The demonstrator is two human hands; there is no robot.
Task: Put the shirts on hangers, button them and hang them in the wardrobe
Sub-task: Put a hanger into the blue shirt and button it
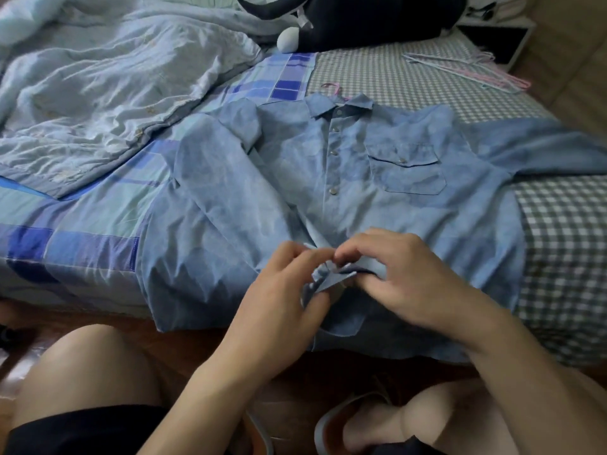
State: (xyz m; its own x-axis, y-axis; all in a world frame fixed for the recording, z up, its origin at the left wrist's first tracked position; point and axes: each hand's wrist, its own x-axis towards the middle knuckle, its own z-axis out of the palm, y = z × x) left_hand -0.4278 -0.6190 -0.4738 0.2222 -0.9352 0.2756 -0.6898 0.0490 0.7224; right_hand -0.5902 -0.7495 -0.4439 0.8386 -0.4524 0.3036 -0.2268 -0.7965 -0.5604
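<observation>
A light blue denim shirt [377, 178] lies front up on the bed, collar away from me, its hem hanging over the near edge. A pink hanger hook [332, 87] sticks out above the collar. Several snap buttons down the placket look fastened. My left hand [282, 290] pinches the left edge of the placket near the hem. My right hand [397, 274] pinches the right edge of the placket against it, fingers curled over the cloth. The snap between my fingers is hidden.
A crumpled pale blue duvet [108, 93] covers the left of the bed. Spare pink and white hangers [466, 68] lie at the back right on the checked sheet [558, 231]. A dark plush toy [361, 21] sits at the back. My knees are below the bed edge.
</observation>
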